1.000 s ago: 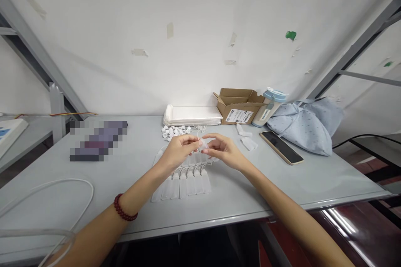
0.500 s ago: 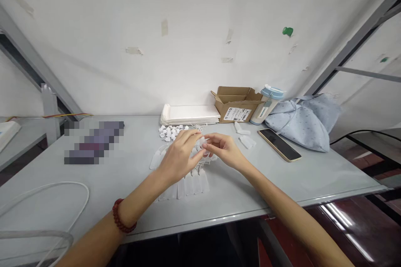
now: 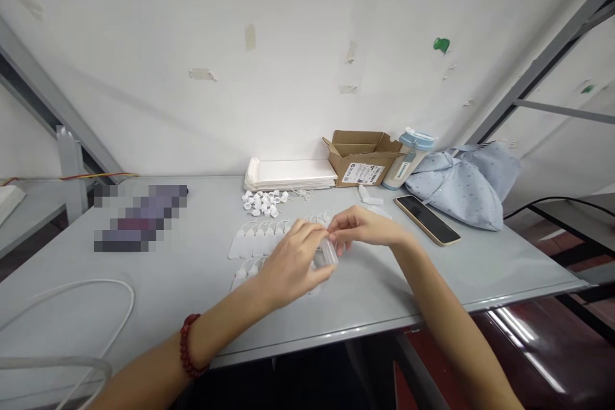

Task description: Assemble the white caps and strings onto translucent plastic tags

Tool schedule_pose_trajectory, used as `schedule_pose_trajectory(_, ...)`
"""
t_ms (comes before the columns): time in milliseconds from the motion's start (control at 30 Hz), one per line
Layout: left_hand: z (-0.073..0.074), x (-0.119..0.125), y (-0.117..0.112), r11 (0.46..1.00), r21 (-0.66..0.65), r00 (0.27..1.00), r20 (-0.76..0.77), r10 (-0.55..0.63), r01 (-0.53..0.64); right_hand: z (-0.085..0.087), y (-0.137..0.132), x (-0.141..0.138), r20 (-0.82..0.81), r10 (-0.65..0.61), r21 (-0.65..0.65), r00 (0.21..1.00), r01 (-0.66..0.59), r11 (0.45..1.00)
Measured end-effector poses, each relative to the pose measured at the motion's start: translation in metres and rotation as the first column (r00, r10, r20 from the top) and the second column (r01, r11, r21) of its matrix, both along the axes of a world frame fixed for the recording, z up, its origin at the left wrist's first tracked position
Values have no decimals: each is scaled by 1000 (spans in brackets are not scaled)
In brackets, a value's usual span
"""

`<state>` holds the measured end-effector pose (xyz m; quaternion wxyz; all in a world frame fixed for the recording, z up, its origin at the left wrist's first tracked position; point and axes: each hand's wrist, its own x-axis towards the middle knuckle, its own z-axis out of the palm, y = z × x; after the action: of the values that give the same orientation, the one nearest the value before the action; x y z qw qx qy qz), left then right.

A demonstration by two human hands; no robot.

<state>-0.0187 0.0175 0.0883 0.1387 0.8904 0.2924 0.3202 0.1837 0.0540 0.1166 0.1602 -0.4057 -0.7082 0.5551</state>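
My left hand (image 3: 298, 262) is closed around a small translucent plastic bottle (image 3: 329, 252), which tilts with its upper end toward my right hand (image 3: 358, 228). The right fingers pinch at that upper end; whether a cap sits there is hidden by the fingertips. Beneath and left of my hands lie two rows of similar flat translucent bottles (image 3: 246, 243) with white tops and thin loops. The left hand covers part of both rows. A pile of loose white caps (image 3: 262, 202) lies behind them, beside some thin white loops (image 3: 302, 194).
Along the wall stand a stack of white trays (image 3: 293, 172), an open cardboard box (image 3: 368, 157) and a blue-lidded tumbler (image 3: 408, 160). At right are a phone (image 3: 427, 220), a light blue bag (image 3: 461, 189) and translucent pieces (image 3: 369, 197). A white cable (image 3: 132, 298) curls at left.
Both hands have come nearer and slightly right with the bottle, which now shows more clearly between them. More of the back row of bottles is uncovered; the front row is partly covered.
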Motion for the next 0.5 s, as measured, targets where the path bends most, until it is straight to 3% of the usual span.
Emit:
schedule_pose_trajectory(100,-3,5,-15,993,-78,988,-123,-98,89,4,1,13,88,217,-140,972,-203,969)
schedule_pose_trajectory(167,-5,7,-22,991,-99,971,-211,-115,96,2,1,16,118,286,-201,951,-260,945)
schedule_pose_trajectory(333,-6,8,-24,998,-64,928,-370,-40,18,-7,2,10,163,330,-254,930,-284,925)
schedule_pose_trajectory(500,0,5,-17,998,-57,901,-434,1,-28,-11,3,6,164,347,-264,923,-298,917)
